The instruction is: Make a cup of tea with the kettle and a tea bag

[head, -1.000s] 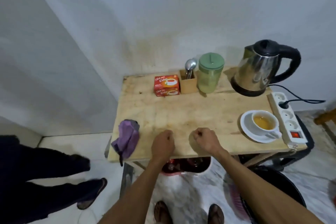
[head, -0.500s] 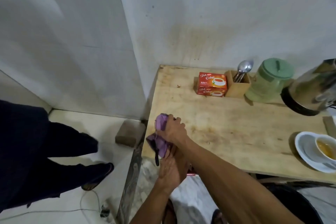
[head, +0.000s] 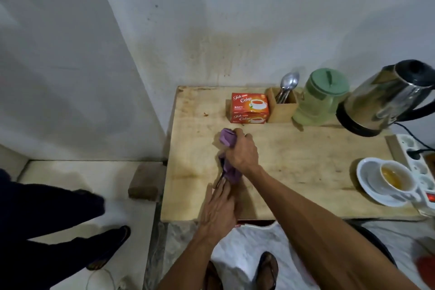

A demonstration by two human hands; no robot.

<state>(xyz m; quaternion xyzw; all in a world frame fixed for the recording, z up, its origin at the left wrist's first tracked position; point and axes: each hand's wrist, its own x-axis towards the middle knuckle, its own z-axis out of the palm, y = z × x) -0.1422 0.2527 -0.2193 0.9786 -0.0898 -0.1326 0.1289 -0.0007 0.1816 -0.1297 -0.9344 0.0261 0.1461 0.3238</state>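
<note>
A steel kettle (head: 381, 101) with a black lid and handle stands at the back right of the wooden table (head: 306, 162). A white cup (head: 395, 178) of amber tea sits on a white saucer (head: 367, 172) at the right edge. A red tea bag box (head: 250, 107) stands at the back. My right hand (head: 242, 150) is closed on a purple cloth (head: 228, 138) in the left middle of the table. My left hand (head: 219, 209) lies at the front edge and touches the cloth's lower end (head: 231, 175); its grip is not clear.
A wooden holder (head: 283, 107) with spoons and a green lidded jar (head: 320, 99) stand between box and kettle. A white power strip (head: 416, 162) lies at the right edge. Another person's dark legs (head: 47, 214) stand at the left. A brick (head: 146, 182) lies on the step.
My right hand has carried the purple cloth from the table's left edge inward onto the top. My left hand followed up from below the edge. The view has swung back right.
</note>
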